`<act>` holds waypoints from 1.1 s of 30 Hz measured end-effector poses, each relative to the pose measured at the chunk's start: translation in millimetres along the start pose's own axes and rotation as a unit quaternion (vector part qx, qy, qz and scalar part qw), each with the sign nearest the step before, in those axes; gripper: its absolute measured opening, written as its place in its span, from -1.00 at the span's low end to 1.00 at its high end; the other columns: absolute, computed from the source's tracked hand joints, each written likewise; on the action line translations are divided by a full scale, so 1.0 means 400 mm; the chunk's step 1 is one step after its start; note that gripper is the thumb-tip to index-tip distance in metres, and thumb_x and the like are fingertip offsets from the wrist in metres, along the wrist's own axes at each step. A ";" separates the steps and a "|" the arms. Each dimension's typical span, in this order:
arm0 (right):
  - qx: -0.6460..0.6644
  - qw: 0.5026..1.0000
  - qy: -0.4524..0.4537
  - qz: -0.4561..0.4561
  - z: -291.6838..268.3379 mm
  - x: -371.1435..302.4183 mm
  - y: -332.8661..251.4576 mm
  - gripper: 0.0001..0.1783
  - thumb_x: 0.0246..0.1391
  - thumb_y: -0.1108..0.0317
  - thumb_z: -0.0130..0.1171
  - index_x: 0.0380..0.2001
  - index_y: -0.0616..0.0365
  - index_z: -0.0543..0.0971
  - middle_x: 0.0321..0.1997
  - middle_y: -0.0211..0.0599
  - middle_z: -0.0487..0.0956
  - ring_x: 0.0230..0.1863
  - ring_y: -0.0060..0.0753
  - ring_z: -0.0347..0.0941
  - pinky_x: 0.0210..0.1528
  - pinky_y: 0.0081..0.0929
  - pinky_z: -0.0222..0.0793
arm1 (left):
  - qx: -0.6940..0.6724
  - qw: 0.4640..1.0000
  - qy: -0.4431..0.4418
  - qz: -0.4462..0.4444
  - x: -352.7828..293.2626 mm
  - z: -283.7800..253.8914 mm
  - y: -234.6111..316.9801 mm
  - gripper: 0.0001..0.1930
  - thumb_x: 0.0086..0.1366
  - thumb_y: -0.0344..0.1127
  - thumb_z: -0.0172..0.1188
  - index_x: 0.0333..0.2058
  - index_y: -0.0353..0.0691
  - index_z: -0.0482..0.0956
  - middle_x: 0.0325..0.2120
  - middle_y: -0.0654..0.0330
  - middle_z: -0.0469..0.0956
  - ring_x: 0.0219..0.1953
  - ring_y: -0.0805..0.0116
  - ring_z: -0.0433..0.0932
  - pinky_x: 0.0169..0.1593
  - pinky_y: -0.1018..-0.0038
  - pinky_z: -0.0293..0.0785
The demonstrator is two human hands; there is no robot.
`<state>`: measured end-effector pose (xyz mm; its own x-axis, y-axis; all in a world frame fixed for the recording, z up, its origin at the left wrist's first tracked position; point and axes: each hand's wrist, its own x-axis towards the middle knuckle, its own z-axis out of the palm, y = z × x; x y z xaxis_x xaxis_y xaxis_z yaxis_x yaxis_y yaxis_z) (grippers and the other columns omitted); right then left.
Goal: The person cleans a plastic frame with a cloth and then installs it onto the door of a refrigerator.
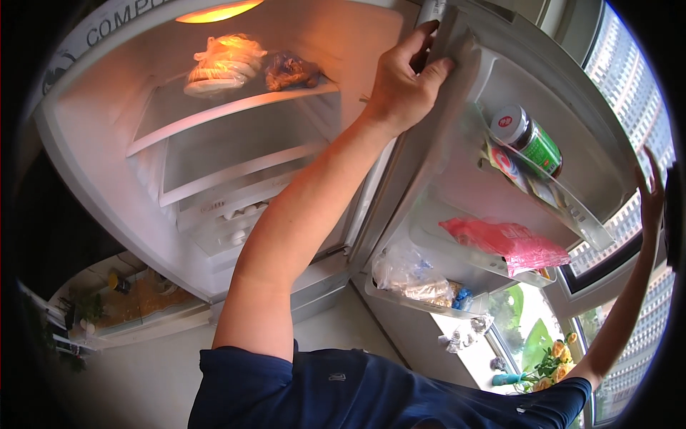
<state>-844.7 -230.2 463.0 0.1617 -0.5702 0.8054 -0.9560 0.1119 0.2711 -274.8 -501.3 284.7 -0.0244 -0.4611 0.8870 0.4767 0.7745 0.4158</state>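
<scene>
A white refrigerator (93, 136) stands with its door (586, 79) swung wide to the right. My left hand (407, 86) reaches up to the hinge-side edge of the door, fingers curled round it and thumb lying against it. Just above the fingers is a white cylindrical piece (433, 10) with print on it; whether the hand touches it is unclear. At the far right, my right hand (649, 187) is raised beside the outer edge of the door with its fingers stretched apart. Whether it touches the door cannot be made out.
Bagged food (225, 64) and a dark bundle (291, 71) rest on the top shelf, eggs (239, 234) lower down. Door racks hold a jar (527, 139), a red package (507, 242) and a clear bag (407, 272). Yellow roses (561, 357) stand near the window.
</scene>
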 end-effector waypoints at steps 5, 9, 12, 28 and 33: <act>-0.015 0.996 0.014 -0.082 -0.097 0.217 -0.521 -0.45 0.43 0.08 0.27 0.42 -0.15 0.53 0.47 -0.33 0.55 0.48 -0.16 0.44 0.51 -0.17 0.32 | 0.006 0.999 0.021 -0.042 -0.018 -0.013 0.002 -0.51 0.46 -0.40 0.31 0.29 -0.44 0.50 0.07 0.07 0.70 0.11 0.37 0.65 0.19 0.46 0.54; 0.004 0.977 0.028 -0.211 -0.032 0.316 -0.915 -0.47 0.25 0.21 0.47 0.26 -0.01 0.62 0.33 -0.28 0.63 0.36 -0.15 0.54 0.42 -0.23 0.43 | -0.005 0.999 0.018 -0.033 -0.023 -0.030 -0.003 -0.54 0.45 -0.38 0.33 0.25 -0.45 0.54 0.02 0.06 0.72 0.06 0.35 0.67 0.15 0.44 0.56; 0.006 0.974 -0.017 -0.225 0.040 0.348 -1.106 -0.52 0.14 0.27 0.54 0.11 0.06 0.68 0.19 -0.24 0.68 0.27 -0.09 0.58 0.40 -0.19 0.45 | -0.015 0.998 0.045 -0.029 -0.053 -0.035 -0.010 -0.56 0.41 -0.35 0.37 0.20 -0.43 0.59 -0.09 0.09 0.75 -0.08 0.35 0.69 0.05 0.42 0.60; -0.012 0.981 -0.188 -0.044 -0.021 0.131 -1.485 -0.59 0.17 0.21 0.44 -0.58 0.22 0.51 -0.64 -0.01 0.52 -0.58 0.11 0.51 -0.41 -0.08 0.39 | -0.012 0.987 0.091 -0.130 -0.255 -0.083 -0.037 -0.61 0.28 -0.36 0.35 0.06 -0.39 0.65 -0.14 -0.15 0.73 -0.08 0.00 0.72 0.07 0.26 0.60; -0.056 0.988 -0.109 -0.098 0.088 0.117 -1.486 -0.71 0.24 0.35 0.22 -0.56 0.25 0.58 -0.60 0.01 0.57 -0.54 0.11 0.58 -0.39 -0.05 0.46 | 0.114 0.988 0.105 -0.018 -0.304 -0.099 -0.100 -0.53 0.39 -0.35 0.32 0.23 -0.42 0.57 0.08 -0.12 0.67 0.08 0.06 0.68 0.19 0.33 0.56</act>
<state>-277.5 -351.9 320.8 0.2727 -0.7496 0.6032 -0.8767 0.0646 0.4766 -256.0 -493.6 152.2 0.1569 -0.5506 0.8199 0.2687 0.8227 0.5011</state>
